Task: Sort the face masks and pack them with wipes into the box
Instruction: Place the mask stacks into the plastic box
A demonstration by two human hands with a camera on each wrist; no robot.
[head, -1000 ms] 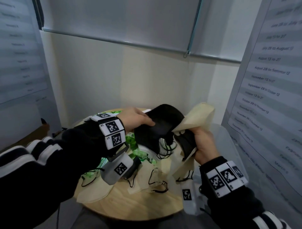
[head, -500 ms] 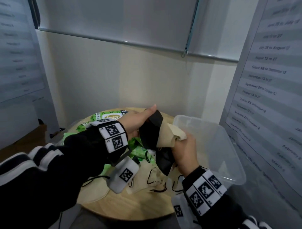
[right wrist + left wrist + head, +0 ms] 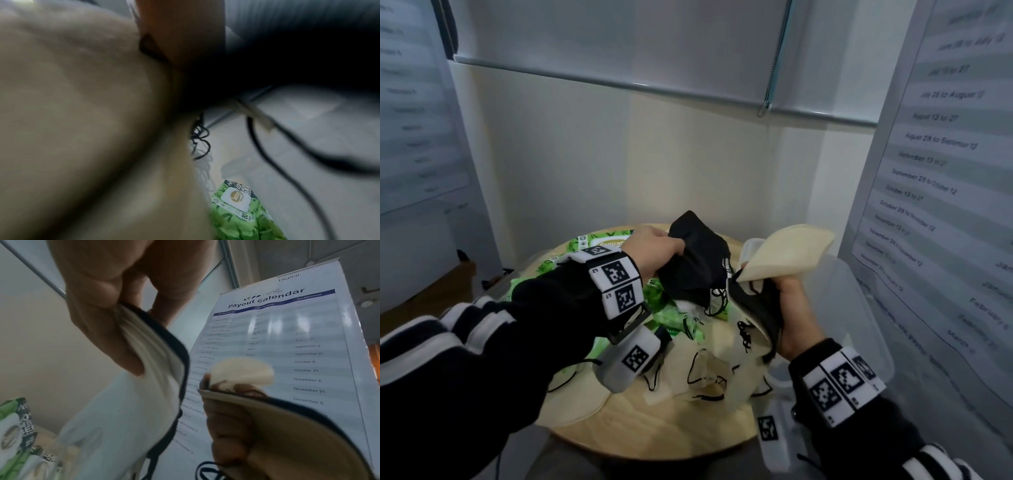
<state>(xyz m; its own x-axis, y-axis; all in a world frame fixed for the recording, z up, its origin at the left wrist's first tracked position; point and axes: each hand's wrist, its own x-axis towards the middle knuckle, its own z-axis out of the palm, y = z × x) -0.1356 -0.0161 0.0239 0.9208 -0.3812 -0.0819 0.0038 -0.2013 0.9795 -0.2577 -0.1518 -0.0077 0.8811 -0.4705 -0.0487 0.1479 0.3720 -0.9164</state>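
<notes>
My left hand (image 3: 654, 248) grips a black face mask (image 3: 697, 260) above the round wooden table (image 3: 671, 431). In the left wrist view its fingers (image 3: 107, 308) pinch the mask's black edge and pale lining (image 3: 144, 340). My right hand (image 3: 794, 315) holds a bunch of masks, a beige mask (image 3: 787, 253) sticking up and a black one (image 3: 756, 308) hanging below. Beige masks with black ear loops (image 3: 709, 370) lie heaped on the table. Green wipes packs (image 3: 599, 241) lie behind and under my left arm. The clear plastic box (image 3: 859, 308) stands at the right.
A printed calendar banner (image 3: 935, 178) stands close on the right, another banner (image 3: 414, 102) on the left. A white wall and a window blind (image 3: 619, 44) are behind the table. A green wipes pack (image 3: 242, 209) shows in the blurred right wrist view.
My hands were pressed together over the masks half a second ago. Now they have drawn apart, the left lifting the black mask, the right raising the beige one over the box.
</notes>
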